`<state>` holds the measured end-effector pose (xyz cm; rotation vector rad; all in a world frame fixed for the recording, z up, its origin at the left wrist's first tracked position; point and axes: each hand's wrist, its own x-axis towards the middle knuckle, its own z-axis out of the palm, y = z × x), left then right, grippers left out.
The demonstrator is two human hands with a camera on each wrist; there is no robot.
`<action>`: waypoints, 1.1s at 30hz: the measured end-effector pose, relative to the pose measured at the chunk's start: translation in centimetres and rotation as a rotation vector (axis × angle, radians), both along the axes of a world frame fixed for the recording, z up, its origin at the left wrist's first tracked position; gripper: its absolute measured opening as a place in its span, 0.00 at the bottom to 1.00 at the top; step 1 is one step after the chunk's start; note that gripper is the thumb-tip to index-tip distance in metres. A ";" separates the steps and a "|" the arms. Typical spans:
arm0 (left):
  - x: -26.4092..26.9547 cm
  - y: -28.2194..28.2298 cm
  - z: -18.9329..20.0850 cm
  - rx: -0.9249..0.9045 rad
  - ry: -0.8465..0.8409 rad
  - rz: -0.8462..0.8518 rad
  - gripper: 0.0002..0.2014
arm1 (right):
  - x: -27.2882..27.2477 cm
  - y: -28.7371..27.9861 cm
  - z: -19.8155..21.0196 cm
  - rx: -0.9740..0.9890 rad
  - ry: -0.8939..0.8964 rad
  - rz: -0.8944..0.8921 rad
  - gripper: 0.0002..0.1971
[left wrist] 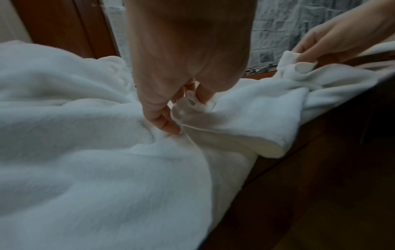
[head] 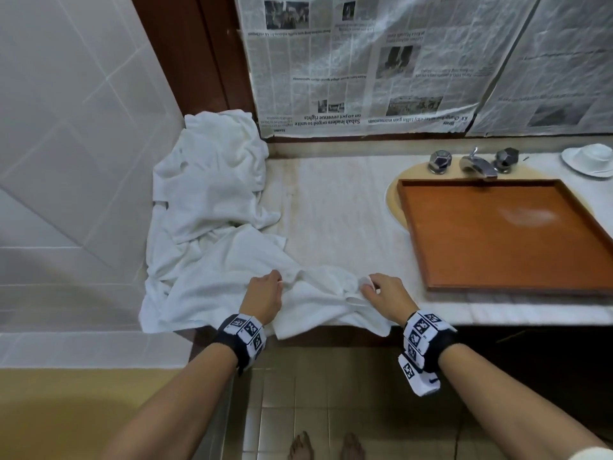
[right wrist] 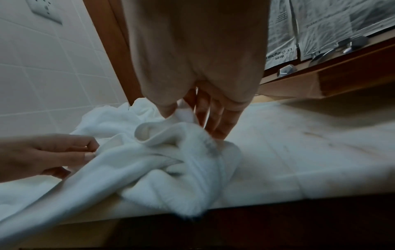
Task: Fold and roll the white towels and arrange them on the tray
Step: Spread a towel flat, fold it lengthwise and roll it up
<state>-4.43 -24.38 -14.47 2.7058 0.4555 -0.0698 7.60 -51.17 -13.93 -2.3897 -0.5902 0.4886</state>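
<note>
A crumpled white towel [head: 318, 298] lies at the counter's front edge, part of it hanging over. My left hand [head: 265, 290] pinches its hem [left wrist: 183, 110] between thumb and fingers. My right hand [head: 381, 290] pinches another bit of the same hem [right wrist: 183, 115], about a hand's width to the right. More white towels [head: 212, 180] lie heaped at the counter's left end, against the wall. The brown wooden tray [head: 497, 234] sits to the right with nothing on it.
The tray lies over a sink with chrome taps [head: 474, 162] behind it. A white cup and saucer [head: 590, 159] stand at the far right. Newspaper [head: 365, 61] covers the wall behind. Bare marble counter [head: 338, 207] lies between the heap and the tray.
</note>
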 end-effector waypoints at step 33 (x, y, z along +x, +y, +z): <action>-7.2 -1.5 10.1 -0.417 -0.256 0.032 0.06 | -1.9 -11.3 10.6 0.143 -0.147 -0.034 0.16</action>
